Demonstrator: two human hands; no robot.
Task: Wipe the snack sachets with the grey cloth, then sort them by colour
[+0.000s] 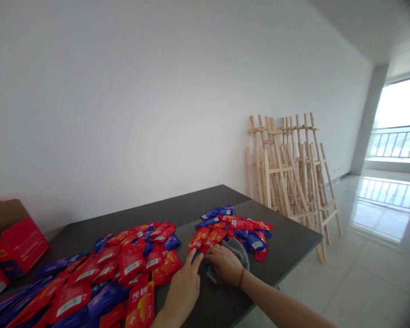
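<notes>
My right hand [225, 264], with a thin red band at the wrist, is closed over a grey cloth [238, 249] on the dark tabletop. Just beside it, my left hand [184, 284] reaches forward with its fingers extended, holding nothing that I can see. Its fingertips are at the near edge of a smaller heap of red and blue packets [243, 224]; whether they touch a packet I cannot tell. To the left of my hands spreads a larger pile of red and blue packets [131, 260], some with white barcode labels.
Red cardboard boxes [25, 243], one with its flap up, stand at the left end of the dark table [205, 200]. Several wooden easels [287, 168] lean against the white wall beyond the table's right edge. Shiny tiled floor [358, 259] extends towards a bright window.
</notes>
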